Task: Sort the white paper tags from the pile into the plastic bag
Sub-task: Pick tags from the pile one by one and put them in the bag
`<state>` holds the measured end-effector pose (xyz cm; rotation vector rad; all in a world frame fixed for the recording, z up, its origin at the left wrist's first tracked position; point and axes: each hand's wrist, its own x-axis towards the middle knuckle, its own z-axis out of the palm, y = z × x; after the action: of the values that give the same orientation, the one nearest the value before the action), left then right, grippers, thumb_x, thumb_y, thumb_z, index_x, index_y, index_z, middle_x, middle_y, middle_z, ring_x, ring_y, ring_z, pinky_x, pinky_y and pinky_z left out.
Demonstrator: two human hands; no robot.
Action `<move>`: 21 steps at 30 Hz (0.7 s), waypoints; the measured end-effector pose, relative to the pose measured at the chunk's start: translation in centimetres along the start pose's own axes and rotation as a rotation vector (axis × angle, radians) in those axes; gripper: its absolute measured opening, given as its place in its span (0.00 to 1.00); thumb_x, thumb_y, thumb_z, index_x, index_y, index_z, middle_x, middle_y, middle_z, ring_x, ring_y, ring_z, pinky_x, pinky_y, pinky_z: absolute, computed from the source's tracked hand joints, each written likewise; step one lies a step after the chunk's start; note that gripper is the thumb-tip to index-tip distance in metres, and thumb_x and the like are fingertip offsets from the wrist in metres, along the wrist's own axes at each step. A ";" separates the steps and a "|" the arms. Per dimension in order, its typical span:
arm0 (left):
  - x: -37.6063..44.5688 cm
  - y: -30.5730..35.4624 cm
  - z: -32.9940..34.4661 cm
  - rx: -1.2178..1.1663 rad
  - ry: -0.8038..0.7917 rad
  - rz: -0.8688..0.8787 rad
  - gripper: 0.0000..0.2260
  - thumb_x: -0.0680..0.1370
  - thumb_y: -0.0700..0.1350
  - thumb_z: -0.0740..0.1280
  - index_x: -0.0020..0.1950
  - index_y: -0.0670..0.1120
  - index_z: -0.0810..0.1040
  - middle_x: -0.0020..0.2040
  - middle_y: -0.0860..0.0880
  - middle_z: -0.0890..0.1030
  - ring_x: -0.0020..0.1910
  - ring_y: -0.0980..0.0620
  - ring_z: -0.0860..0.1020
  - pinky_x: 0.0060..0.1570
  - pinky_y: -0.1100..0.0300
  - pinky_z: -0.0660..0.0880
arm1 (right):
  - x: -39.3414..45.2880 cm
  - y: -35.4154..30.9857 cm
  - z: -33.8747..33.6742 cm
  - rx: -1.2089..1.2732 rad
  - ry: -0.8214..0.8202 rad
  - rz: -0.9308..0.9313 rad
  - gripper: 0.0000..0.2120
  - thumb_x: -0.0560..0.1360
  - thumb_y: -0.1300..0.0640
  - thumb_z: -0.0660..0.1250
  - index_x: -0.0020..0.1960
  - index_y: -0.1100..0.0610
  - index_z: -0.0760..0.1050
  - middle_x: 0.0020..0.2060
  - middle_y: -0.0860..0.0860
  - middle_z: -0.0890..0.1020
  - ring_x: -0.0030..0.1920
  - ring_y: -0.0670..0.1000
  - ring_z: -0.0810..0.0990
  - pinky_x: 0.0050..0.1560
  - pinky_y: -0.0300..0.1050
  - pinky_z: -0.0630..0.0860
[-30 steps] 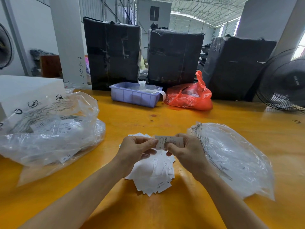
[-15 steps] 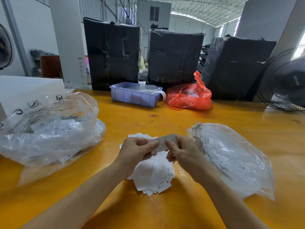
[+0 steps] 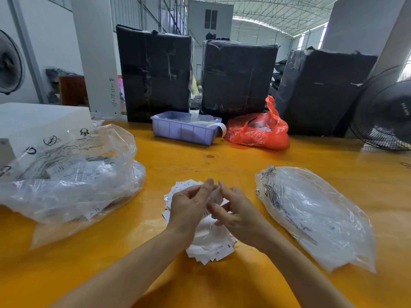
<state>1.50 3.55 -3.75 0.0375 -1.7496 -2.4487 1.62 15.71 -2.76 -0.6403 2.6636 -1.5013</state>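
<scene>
A pile of white paper tags (image 3: 211,245) lies on the orange table, straight in front of me. Just above it my left hand (image 3: 189,205) and my right hand (image 3: 238,213) meet. Between their fingertips they pinch one white tag (image 3: 216,196), now tilted and partly hidden by the fingers. To the right of the pile lies a flat clear plastic bag (image 3: 315,216) with printed text near its mouth. A larger, crumpled clear bag (image 3: 66,181) holding printed tags sits to the left.
At the back of the orange table (image 3: 222,285) stand a lilac plastic bin (image 3: 184,130) and a red plastic bag (image 3: 258,130). Behind them are three black wrapped bales. A white box (image 3: 33,121) sits far left, a black fan (image 3: 387,116) far right.
The tag was held flat and facing me between both hands. It is now turned on edge and drawn closer in, with both hands' fingers raised around it.
</scene>
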 end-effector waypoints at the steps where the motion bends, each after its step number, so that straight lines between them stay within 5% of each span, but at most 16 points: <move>1: -0.1 0.0 0.1 -0.018 -0.002 -0.009 0.10 0.73 0.50 0.70 0.39 0.46 0.86 0.39 0.43 0.84 0.38 0.48 0.82 0.39 0.55 0.79 | 0.0 0.0 0.0 0.040 0.023 -0.019 0.24 0.78 0.57 0.63 0.73 0.56 0.63 0.50 0.53 0.72 0.41 0.45 0.77 0.43 0.38 0.79; 4: -0.2 0.6 -0.1 -0.007 -0.038 -0.030 0.12 0.70 0.53 0.70 0.41 0.45 0.85 0.37 0.46 0.83 0.35 0.51 0.81 0.33 0.60 0.77 | -0.2 0.0 -0.7 0.226 0.171 -0.040 0.12 0.76 0.62 0.66 0.59 0.59 0.77 0.41 0.56 0.82 0.34 0.45 0.79 0.37 0.38 0.78; 9: 0.6 1.5 -0.9 0.114 -0.105 -0.152 0.13 0.73 0.51 0.69 0.45 0.42 0.83 0.36 0.47 0.82 0.33 0.53 0.79 0.33 0.62 0.75 | -0.1 0.5 -1.8 0.477 0.305 0.081 0.04 0.75 0.63 0.67 0.45 0.60 0.81 0.29 0.50 0.82 0.30 0.45 0.78 0.33 0.37 0.76; 21: 1.6 2.9 -2.7 0.283 -0.268 -0.227 0.04 0.67 0.42 0.75 0.33 0.43 0.84 0.30 0.49 0.81 0.24 0.56 0.74 0.26 0.67 0.71 | -0.2 0.1 -2.0 0.532 0.429 0.041 0.03 0.71 0.65 0.71 0.44 0.60 0.81 0.30 0.53 0.83 0.30 0.48 0.81 0.33 0.37 0.78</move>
<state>0.46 -0.07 -1.77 -0.0717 -2.3157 -2.4252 1.34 17.50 -1.82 -0.2451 2.3089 -2.4258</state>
